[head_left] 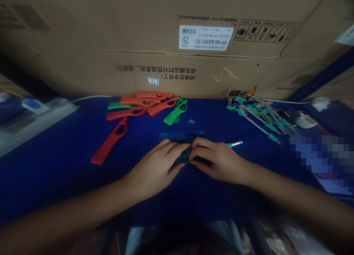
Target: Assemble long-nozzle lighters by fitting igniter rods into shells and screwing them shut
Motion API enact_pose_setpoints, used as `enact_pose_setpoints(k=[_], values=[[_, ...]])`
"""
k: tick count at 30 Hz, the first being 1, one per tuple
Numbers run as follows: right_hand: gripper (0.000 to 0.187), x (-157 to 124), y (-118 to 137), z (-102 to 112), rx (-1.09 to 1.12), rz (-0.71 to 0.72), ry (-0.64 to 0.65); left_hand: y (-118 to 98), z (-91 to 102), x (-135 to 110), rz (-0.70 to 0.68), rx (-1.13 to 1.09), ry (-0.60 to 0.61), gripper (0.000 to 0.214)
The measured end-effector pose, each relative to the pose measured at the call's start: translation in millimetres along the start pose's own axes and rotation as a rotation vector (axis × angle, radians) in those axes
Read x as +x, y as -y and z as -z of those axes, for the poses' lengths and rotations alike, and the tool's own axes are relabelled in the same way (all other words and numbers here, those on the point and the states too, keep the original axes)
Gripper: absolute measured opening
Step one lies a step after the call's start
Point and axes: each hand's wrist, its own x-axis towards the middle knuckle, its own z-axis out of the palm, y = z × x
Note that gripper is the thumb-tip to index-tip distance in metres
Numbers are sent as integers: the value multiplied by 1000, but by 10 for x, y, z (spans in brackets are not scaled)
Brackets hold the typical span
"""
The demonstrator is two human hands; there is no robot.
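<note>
Dark part (186, 156) amid loose pieces: red, orange and green handles (129, 113) ahead to the left, small metal bits (191, 121) straight ahead, teal-and-metal rods (267, 116) heaped right, blue piece (168, 135) just beyond. Pinched between nearly closed left hand (159, 162) and right hand (218, 159), partly hidden by both. Blue tabletop (69, 173) below, printed cardboard (138, 37) behind.

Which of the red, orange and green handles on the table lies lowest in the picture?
The leftmost red handle, lying alone; the others lie farther up, nearer the cardboard.
</note>
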Motion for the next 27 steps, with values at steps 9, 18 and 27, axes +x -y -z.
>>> enact_pose_setpoints(k=[9, 18, 27], values=[[2, 46, -82, 88, 559, -244, -96, 16, 28, -7, -6, -2, 48, 42], [18, 42, -124, 67, 620, -266, -48, -22, 64, -15, -75, 114, 82, 34], [42, 44, -132, 61, 562, -261, -28, -21, 85, -13, -73, 191, 90, 38]])
